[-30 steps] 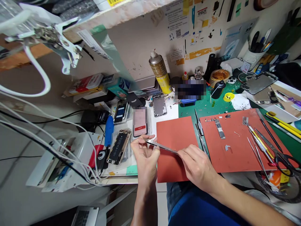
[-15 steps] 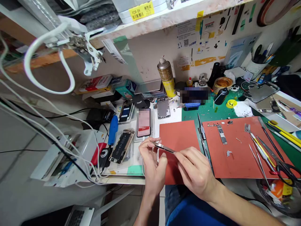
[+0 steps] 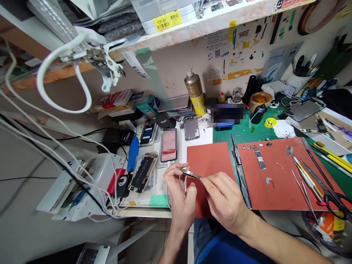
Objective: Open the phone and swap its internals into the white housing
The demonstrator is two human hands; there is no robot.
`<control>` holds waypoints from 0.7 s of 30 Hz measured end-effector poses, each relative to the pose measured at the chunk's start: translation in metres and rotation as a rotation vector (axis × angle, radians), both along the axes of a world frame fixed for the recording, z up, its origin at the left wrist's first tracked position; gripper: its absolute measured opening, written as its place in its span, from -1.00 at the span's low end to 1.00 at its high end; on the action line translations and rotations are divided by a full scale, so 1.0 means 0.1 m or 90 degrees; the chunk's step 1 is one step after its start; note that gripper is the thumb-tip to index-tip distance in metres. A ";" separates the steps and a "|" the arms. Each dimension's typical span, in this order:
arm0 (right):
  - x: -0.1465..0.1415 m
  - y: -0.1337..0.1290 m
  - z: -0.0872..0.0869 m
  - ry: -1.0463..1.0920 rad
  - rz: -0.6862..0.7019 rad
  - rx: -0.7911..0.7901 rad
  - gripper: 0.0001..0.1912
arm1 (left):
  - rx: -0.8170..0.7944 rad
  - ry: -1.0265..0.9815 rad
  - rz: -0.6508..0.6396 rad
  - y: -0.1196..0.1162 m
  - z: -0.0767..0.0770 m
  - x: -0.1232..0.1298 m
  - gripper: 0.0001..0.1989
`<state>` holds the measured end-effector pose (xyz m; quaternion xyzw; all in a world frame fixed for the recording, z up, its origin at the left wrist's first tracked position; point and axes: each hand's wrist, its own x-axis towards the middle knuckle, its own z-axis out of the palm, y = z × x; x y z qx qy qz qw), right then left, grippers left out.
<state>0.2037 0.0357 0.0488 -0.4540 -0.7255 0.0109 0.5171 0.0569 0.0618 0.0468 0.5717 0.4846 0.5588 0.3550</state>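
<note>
Cluttered worktop (image 3: 154, 205), with two red mats: larger red mat (image 3: 283, 183) toward the right, smaller red mat (image 3: 210, 163) at the front edge near the middle. Right hand (image 3: 225, 200) reaching in from the lower right, forearm slanting up-left, fingers pinched on the rear of the metal tweezers (image 3: 191, 174). Left hand (image 3: 180, 196) raised from the front edge, palm turned inward, thumb and fingertips closed at the tweezers' tip. Tweezers held above the smaller mat's left edge, just off the worktop. Bare circuit board (image 3: 260, 158) lying on the larger mat.
</note>
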 end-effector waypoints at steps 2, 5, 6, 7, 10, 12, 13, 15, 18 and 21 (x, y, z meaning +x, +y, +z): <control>0.00 0.00 0.01 0.005 0.000 0.003 -0.72 | -0.005 -0.002 0.003 0.00 0.00 0.00 -0.53; -0.01 0.03 0.03 0.011 0.003 0.009 -0.74 | -0.008 0.000 0.000 -0.01 0.02 0.01 -0.53; -0.02 0.04 0.04 0.012 0.004 0.009 -0.75 | -0.009 0.001 -0.002 -0.01 0.03 0.02 -0.53; -0.03 0.05 0.05 0.011 0.005 0.009 -0.75 | -0.009 0.003 -0.004 -0.01 0.03 0.02 -0.53; -0.06 0.08 0.10 0.013 0.010 0.012 -0.75 | -0.007 0.006 -0.006 -0.02 0.04 0.04 -0.55; -0.07 0.09 0.15 0.038 0.010 0.023 -0.77 | 0.001 0.011 -0.005 -0.02 0.05 0.05 -0.55; -0.07 0.08 0.17 0.058 0.010 0.030 -0.76 | 0.003 0.012 -0.005 -0.02 0.05 0.05 -0.55; -0.04 0.05 0.19 0.095 0.003 0.033 -0.73 | 0.001 0.011 -0.005 -0.02 0.05 0.05 -0.54; 0.04 -0.03 0.14 0.106 -0.005 -0.003 -0.68 | -0.009 0.002 0.000 0.00 0.03 0.02 -0.55; 0.11 -0.11 0.00 0.066 0.001 -0.042 -0.67 | -0.019 -0.013 0.005 0.01 0.01 -0.02 -0.57</control>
